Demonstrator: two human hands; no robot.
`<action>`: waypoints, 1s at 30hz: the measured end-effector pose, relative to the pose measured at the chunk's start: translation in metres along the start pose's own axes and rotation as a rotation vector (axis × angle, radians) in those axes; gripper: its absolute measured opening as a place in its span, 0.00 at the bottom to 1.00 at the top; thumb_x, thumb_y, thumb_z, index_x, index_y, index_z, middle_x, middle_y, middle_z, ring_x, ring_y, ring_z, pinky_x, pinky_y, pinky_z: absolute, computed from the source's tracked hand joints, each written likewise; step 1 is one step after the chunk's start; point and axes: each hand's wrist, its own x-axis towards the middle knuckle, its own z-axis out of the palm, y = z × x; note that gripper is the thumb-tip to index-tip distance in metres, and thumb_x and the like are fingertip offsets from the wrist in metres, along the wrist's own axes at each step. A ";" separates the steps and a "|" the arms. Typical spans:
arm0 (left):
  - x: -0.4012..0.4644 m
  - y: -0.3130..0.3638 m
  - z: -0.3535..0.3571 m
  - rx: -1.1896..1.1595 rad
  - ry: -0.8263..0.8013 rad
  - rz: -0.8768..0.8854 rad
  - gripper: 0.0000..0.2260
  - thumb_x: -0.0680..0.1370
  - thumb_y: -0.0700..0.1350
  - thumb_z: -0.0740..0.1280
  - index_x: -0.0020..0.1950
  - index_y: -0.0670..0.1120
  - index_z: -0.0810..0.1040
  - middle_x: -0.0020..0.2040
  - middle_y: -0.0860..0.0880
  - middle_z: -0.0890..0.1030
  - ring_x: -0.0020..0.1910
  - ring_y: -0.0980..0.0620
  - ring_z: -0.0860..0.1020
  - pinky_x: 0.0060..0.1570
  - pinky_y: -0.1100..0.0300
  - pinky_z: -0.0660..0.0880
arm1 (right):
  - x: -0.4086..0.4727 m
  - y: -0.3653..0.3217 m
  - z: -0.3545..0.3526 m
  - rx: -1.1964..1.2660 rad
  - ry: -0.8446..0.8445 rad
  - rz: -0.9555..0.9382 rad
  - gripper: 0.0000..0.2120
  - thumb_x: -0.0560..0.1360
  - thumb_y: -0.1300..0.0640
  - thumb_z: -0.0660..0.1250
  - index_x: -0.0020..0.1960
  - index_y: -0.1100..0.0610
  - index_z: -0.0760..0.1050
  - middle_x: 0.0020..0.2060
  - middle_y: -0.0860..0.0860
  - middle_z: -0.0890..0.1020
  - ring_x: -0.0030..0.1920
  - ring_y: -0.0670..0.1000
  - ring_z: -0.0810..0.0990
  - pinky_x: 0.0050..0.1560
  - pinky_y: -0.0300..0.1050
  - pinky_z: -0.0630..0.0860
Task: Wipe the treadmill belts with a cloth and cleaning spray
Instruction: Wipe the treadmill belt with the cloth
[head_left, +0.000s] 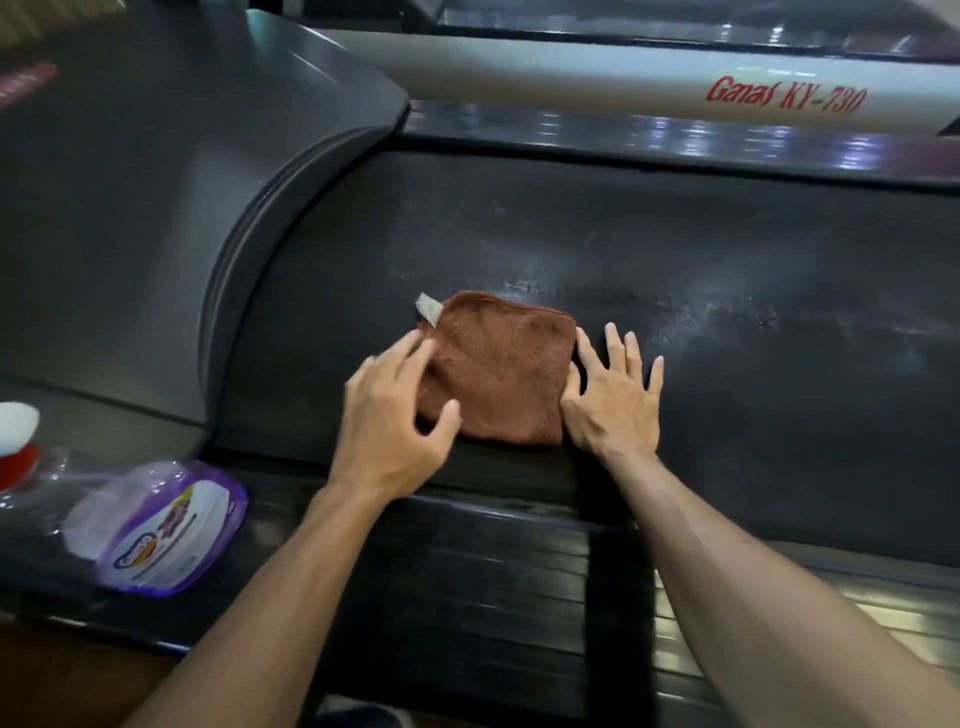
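A folded brown cloth (501, 369) with a small white tag lies flat on the black treadmill belt (727, 291), which shows pale wet streaks to the right of the cloth. My left hand (400, 415) hovers over the cloth's left edge, its fingers spread and loosely bent, holding nothing. My right hand (613, 395) lies flat on the belt with straight fingers, its thumb side touching the cloth's right edge. A clear spray bottle (166, 525) with a purple label lies on its side on the near side rail at the left.
The grey motor cover (156, 208) rises at the left of the belt. The ribbed black side rail (493, 561) runs along the near edge. A second treadmill with a white rail marked in red letters (675, 78) stands behind.
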 end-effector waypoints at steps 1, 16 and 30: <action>0.011 0.016 0.010 0.024 -0.040 0.089 0.31 0.76 0.58 0.62 0.78 0.47 0.70 0.79 0.50 0.67 0.78 0.52 0.63 0.79 0.46 0.57 | 0.000 0.000 0.000 0.008 0.003 -0.001 0.27 0.85 0.44 0.47 0.84 0.42 0.52 0.84 0.50 0.50 0.84 0.53 0.43 0.81 0.63 0.39; 0.095 0.017 0.074 0.375 -0.275 0.029 0.34 0.81 0.65 0.52 0.84 0.55 0.47 0.84 0.55 0.47 0.82 0.54 0.45 0.80 0.45 0.43 | 0.000 0.000 -0.001 0.035 0.027 0.003 0.27 0.85 0.45 0.49 0.84 0.42 0.54 0.84 0.50 0.51 0.84 0.53 0.44 0.81 0.62 0.38; 0.070 0.011 0.058 0.308 -0.351 0.199 0.33 0.79 0.61 0.46 0.84 0.55 0.49 0.84 0.57 0.47 0.82 0.59 0.44 0.80 0.51 0.41 | 0.000 0.001 0.002 0.020 0.042 -0.007 0.27 0.85 0.44 0.49 0.84 0.43 0.55 0.84 0.51 0.53 0.84 0.53 0.45 0.81 0.61 0.39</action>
